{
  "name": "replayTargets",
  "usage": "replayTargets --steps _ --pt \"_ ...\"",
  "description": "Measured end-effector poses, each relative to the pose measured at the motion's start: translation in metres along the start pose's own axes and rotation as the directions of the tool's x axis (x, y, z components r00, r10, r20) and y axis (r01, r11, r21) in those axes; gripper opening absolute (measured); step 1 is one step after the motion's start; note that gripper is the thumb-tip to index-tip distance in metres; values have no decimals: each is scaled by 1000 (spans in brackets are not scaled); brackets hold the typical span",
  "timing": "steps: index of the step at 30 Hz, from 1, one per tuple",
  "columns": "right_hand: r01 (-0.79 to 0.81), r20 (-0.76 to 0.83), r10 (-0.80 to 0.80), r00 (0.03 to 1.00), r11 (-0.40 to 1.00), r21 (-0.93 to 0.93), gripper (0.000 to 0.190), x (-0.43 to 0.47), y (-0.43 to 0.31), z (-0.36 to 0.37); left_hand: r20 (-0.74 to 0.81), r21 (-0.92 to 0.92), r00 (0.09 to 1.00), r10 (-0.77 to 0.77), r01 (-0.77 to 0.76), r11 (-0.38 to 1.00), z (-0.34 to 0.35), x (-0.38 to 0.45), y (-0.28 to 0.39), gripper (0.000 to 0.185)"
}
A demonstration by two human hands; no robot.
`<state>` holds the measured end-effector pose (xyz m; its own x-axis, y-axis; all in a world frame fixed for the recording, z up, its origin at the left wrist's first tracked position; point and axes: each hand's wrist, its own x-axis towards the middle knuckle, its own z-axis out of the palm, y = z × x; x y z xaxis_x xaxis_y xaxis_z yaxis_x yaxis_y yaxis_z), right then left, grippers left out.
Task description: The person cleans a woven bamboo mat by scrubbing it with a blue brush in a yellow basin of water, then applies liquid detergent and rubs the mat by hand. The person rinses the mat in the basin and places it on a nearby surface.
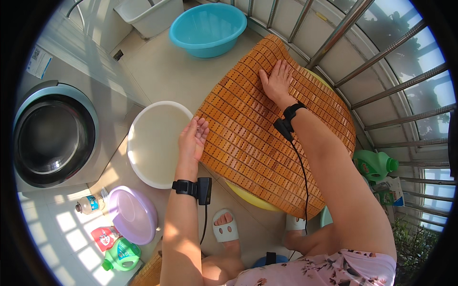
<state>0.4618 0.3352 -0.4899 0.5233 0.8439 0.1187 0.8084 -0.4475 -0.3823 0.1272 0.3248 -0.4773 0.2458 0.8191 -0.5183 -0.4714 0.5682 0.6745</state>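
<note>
A bamboo-tile mat (250, 136), brown with dark seams, lies draped over a yellow basin (250, 196) whose rim shows below it. My right hand (279, 80) rests palm down on the upper part of the mat, fingers extended. At the mat's left edge is my left hand (195, 137), palm turned up and fingers loosely curled, with nothing visible in it. It overlaps the right rim of a white basin (157, 146) holding cloudy liquid. Each wrist wears a black strap with a small cabled device.
A front-loading washing machine (53, 139) stands left; a blue basin (207, 30) sits at the back. Metal railings (379, 53) curve along the right, near a green detergent bottle (374, 165). Lower left are a purple basin (132, 216), a clear bottle (89, 204) and another green bottle (123, 254).
</note>
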Motion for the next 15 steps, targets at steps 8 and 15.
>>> replayTargets --steps 8,15 --pt "471 -20 -584 812 635 612 67 -95 -129 -23 277 -251 960 -22 94 963 7 -18 16 40" --pt "494 -31 -543 839 737 461 69 -155 -178 -55 440 -395 898 -15 209 895 65 -65 14 56"
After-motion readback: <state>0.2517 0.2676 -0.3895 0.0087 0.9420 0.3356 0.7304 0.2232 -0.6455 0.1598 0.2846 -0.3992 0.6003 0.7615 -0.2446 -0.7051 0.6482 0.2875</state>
